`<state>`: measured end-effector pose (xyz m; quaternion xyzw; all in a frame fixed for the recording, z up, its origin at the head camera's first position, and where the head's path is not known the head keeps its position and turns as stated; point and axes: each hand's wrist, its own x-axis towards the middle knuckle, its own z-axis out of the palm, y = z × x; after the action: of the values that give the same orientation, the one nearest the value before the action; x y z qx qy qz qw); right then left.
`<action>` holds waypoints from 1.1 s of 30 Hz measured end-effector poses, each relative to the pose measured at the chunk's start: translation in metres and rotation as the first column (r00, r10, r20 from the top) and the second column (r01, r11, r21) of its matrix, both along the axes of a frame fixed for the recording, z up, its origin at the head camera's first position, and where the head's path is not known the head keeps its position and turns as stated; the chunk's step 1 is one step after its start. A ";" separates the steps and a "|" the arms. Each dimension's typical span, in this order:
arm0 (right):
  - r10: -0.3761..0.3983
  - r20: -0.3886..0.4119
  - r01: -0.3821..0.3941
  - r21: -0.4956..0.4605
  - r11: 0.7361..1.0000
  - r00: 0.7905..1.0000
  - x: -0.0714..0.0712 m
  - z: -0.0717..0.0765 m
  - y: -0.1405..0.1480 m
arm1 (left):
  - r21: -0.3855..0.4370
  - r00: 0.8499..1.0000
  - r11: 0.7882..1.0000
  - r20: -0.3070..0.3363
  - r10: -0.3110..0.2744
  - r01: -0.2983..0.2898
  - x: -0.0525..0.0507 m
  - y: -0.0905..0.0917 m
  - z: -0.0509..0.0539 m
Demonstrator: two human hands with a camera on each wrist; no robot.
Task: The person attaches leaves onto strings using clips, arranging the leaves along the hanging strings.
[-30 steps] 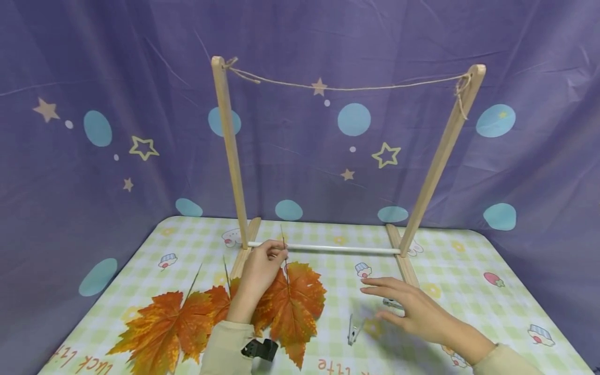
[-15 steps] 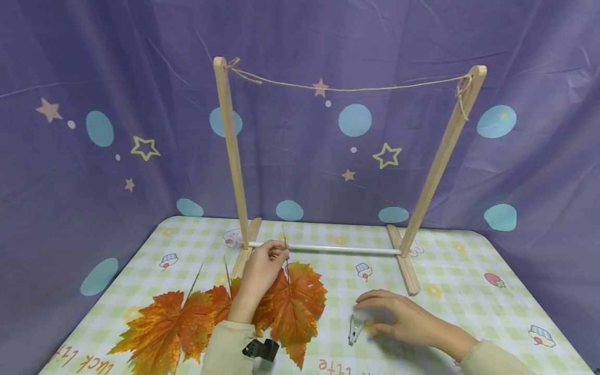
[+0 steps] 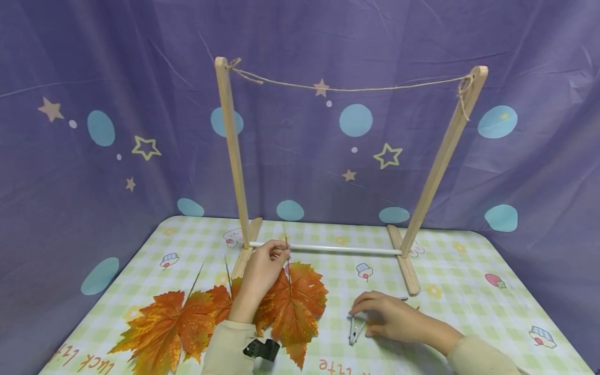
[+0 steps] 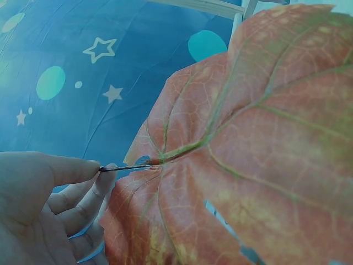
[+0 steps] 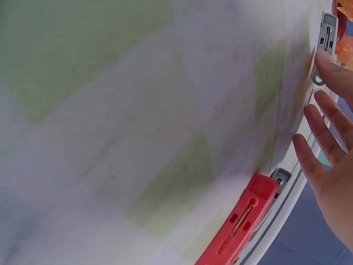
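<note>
My left hand [image 3: 264, 268] pinches the thin stem of an orange artificial maple leaf [image 3: 300, 299] between thumb and fingers. In the left wrist view the stem [image 4: 129, 167] runs from the fingertips into the leaf's base. My right hand [image 3: 396, 317] is at a grey clothespin [image 3: 353, 336] on the table, fingers bent loosely about its handle end. In the right wrist view the thumb overlaps the same clothespin [image 5: 327, 33], while the other fingers are spread apart. Whether the fingertips bear on it is hard to tell.
More maple leaves [image 3: 164, 328] lie at the left, partly under my left forearm. Behind stands a wooden frame [image 3: 438, 161] with a twine [image 3: 351, 89] strung across its top and a white rod [image 3: 347, 249] low down. A red clothespin [image 5: 237, 226] and another grey clothespin [image 5: 281, 176] lie near my right hand.
My right hand has moved left and slightly down to the grey clothespin, and its fingers have drawn closer around it. My left hand has stayed put, holding the leaf stem.
</note>
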<state>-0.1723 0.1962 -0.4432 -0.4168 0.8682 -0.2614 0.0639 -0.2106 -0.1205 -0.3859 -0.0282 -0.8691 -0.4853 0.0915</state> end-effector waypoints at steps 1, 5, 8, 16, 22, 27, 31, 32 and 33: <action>-0.002 -0.011 0.002 0.005 1.000 1.000 -0.001 0.000 -0.001 | 0.000 1.000 1.000 -0.001 -0.001 0.001 0.000 0.000 0.000; -0.012 -0.013 0.012 0.021 1.000 1.000 -0.003 -0.001 -0.004 | -0.003 1.000 1.000 0.003 -0.005 0.005 0.000 0.000 -0.001; -0.015 0.003 0.015 0.030 0.999 1.000 -0.004 0.000 -0.006 | -0.001 1.000 1.000 0.005 -0.012 0.012 0.000 -0.001 -0.001; -0.020 0.015 0.019 0.052 0.998 1.000 -0.006 0.001 -0.010 | -0.001 1.000 1.000 0.002 -0.018 0.018 0.001 -0.001 -0.002; -0.016 0.009 0.015 0.047 0.999 1.000 -0.006 0.001 -0.010 | -0.006 1.000 1.000 0.003 -0.002 0.002 0.002 0.000 -0.004; -0.019 0.006 0.019 0.043 0.999 1.000 -0.005 -0.001 -0.009 | 0.008 1.000 1.000 -0.023 0.013 -0.013 0.004 0.002 -0.003; -0.029 0.014 0.029 0.045 0.999 0.999 -0.005 -0.001 -0.009 | 0.017 0.996 0.999 -0.075 0.044 -0.043 0.005 0.005 -0.002; -0.029 0.013 0.028 0.043 0.999 1.000 -0.005 -0.001 -0.010 | 0.019 0.995 0.999 -0.086 0.053 -0.051 0.005 0.005 -0.001; -0.028 0.010 0.028 0.042 0.999 1.000 -0.005 -0.002 -0.010 | 0.021 0.994 0.998 -0.095 0.061 -0.059 0.006 0.006 -0.001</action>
<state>-0.1775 0.1862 -0.4449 -0.4018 0.8789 -0.2461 0.0739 -0.2051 -0.1147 -0.3869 -0.0246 -0.8597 -0.4884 0.1477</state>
